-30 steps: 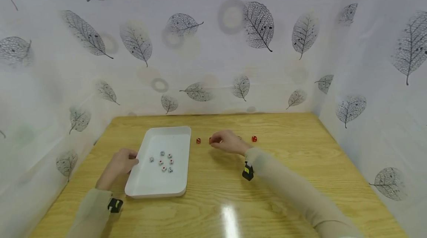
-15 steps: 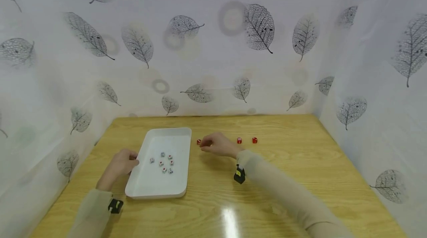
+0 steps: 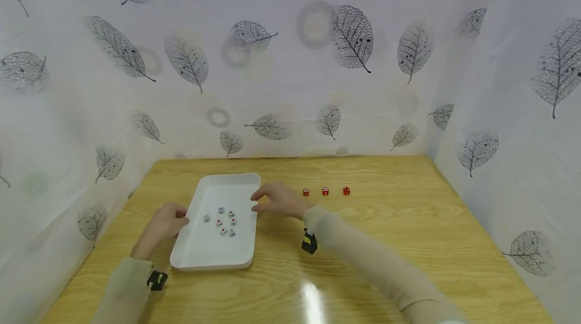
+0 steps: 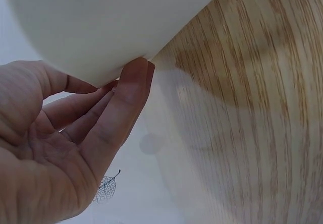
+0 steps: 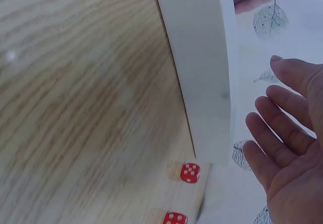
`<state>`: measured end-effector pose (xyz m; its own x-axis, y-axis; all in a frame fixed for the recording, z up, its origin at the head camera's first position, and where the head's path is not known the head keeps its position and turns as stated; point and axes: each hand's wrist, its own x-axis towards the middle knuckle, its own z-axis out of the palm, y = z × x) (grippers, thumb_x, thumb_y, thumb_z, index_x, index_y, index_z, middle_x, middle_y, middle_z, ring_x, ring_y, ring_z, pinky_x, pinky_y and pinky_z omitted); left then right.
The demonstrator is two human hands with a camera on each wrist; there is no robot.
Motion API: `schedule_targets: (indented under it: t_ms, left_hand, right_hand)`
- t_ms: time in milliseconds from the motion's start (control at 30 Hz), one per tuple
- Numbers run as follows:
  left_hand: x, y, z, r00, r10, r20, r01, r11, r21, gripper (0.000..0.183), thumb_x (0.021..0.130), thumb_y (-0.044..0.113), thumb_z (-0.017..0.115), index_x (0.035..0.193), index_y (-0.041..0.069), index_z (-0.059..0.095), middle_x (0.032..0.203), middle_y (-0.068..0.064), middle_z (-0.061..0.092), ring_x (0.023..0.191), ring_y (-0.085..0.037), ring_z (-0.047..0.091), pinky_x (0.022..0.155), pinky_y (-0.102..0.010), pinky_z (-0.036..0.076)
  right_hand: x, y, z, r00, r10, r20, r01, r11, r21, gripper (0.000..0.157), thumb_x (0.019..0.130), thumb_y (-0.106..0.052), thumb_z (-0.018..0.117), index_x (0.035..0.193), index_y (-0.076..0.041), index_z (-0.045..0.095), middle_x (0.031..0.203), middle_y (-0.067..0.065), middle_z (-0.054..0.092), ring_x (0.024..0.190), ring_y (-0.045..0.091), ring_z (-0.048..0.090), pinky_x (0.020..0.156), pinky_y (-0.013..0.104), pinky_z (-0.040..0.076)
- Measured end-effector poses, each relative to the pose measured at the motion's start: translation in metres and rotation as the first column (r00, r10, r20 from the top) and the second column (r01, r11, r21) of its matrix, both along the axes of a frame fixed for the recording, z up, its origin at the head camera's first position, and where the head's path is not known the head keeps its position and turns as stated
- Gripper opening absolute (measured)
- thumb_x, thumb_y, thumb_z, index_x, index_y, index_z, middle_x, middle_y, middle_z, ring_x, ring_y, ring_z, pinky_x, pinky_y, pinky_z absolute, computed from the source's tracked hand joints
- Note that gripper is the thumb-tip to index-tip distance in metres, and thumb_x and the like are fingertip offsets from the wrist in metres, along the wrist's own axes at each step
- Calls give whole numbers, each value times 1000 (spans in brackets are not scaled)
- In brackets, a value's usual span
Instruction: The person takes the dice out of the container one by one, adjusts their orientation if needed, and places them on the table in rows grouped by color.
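A shallow white tray (image 3: pixel 213 256) lies on the left part of the table, with several white dice (image 3: pixel 219 222) grouped inside it. My left hand (image 3: pixel 165 220) grips the tray's left rim; in the left wrist view its fingers (image 4: pixel 118 103) press the outer wall and the thumb goes behind the edge. Over the tray's right rim hovers my right hand (image 3: pixel 279 200), fingers spread apart and nothing between them. Right of that hand, red dice (image 3: pixel 305 192) stand in a row, one partly hidden behind the hand. Two red dice (image 5: pixel 190 172) show in the right wrist view.
The wooden table (image 3: pixel 386 228) meets a pale leaf-print curtain (image 3: pixel 290 87) at the back and both sides. Black wrist devices (image 3: pixel 309 241) sit at the cuffs of both sleeves.
My right hand has moved left from the red dice row to the tray's right rim, its fingers now parted. More red dice show behind it. The left hand and tray stay put.
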<state>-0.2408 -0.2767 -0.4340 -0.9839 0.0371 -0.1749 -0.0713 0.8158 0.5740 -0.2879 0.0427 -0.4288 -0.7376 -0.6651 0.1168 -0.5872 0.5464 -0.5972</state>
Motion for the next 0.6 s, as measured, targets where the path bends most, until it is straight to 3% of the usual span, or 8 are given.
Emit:
schedule_targets:
  t_ms: [233, 600]
  left_hand:
    - [-1, 0, 0, 1000, 17, 15, -17, 1000, -6, 36, 92, 4, 54, 120, -17, 57, 102, -26, 65, 78, -22, 66, 61, -32, 58]
    - [-2, -2, -1, 1000, 17, 11, -17, 1000, -19, 38, 91, 4, 55, 121, -18, 56, 103, -26, 65, 80, -23, 65, 62, -32, 58]
  right_hand:
    - [6, -21, -5, 998, 56, -12, -55, 994, 90, 34, 90, -30, 70, 119, -11, 71, 119, -1, 69, 114, 14, 61, 99, 25, 48]
    - [12, -44, -15, 982, 185, -23, -175, 957, 229, 42, 87, -33, 73, 125, -15, 67, 118, -3, 68, 105, 5, 60, 91, 15, 47]
